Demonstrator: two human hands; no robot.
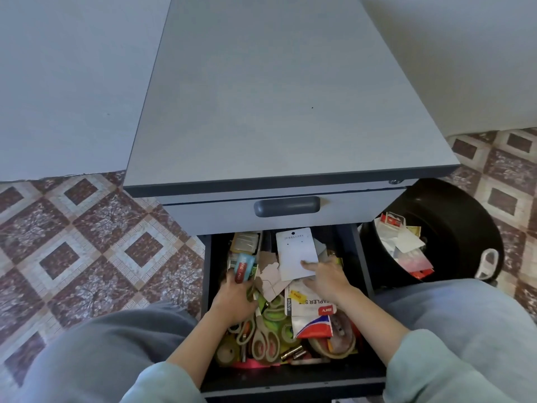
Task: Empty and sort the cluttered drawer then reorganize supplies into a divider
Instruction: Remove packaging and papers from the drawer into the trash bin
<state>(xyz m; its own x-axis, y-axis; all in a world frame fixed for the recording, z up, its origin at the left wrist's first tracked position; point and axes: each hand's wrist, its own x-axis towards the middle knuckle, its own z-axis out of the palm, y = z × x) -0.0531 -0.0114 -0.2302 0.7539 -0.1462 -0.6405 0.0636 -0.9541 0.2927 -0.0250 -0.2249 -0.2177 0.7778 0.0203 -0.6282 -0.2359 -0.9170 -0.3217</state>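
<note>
The second drawer of a grey cabinet stands pulled out and full of clutter. My left hand grips a small blue and red packet at the drawer's left side. My right hand pinches the lower edge of a white jewellery card lying over torn cardboard pieces. Below lie a stapler set pack, beige-handled scissors, tape rolls, batteries and a clear box at the back left.
The cabinet top is bare grey board, and the upper drawer is closed. A black bin holding discarded packets and paper stands right of the drawer. Patterned tile floor lies on both sides. My knees flank the drawer.
</note>
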